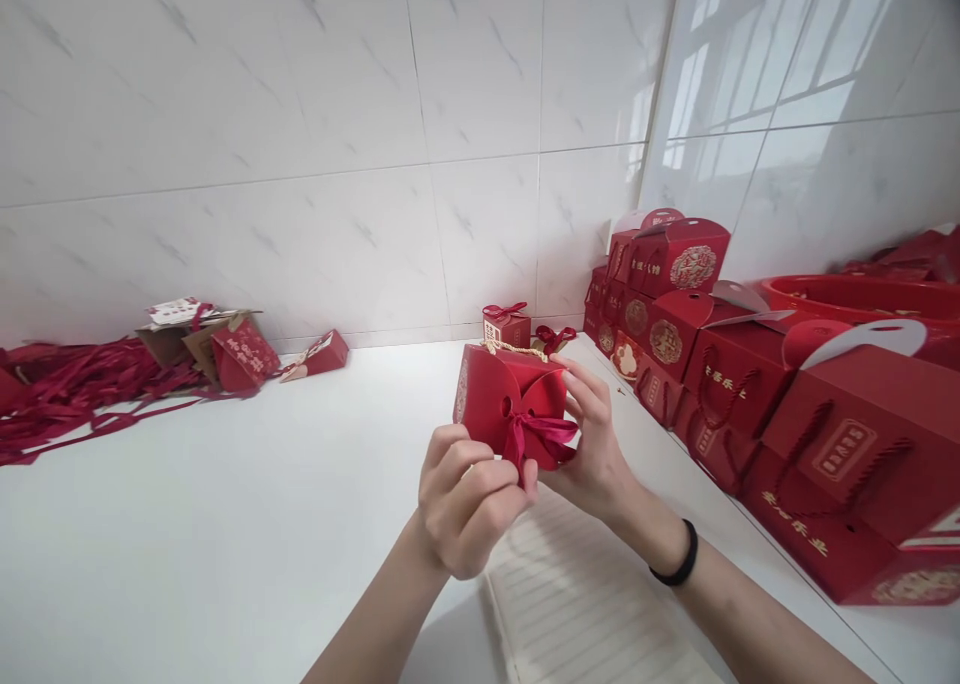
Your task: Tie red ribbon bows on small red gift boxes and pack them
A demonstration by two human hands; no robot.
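A small red gift box (pixel 484 389) with a dark pink ribbon bow (pixel 525 432) on its near side is held up in front of me, tilted. A gold cord runs along its top. My left hand (pixel 469 499) is curled against the lower left of the box, its thumb by a hanging ribbon end. Around the right side, my right hand (pixel 592 439) grips the box with the fingers at its upper edge. A black band circles my right wrist. The palm sides of both hands are mostly hidden.
Stacked red gift boxes (pixel 750 374) line the right side, with a red basin (pixel 862 294) behind them. A small ribboned box (pixel 504 322) stands by the wall. At left lie tangled ribbons (pixel 97 394) and folded cartons (pixel 240 354). A striped cloth-like pad (pixel 577 594) lies below my hands.
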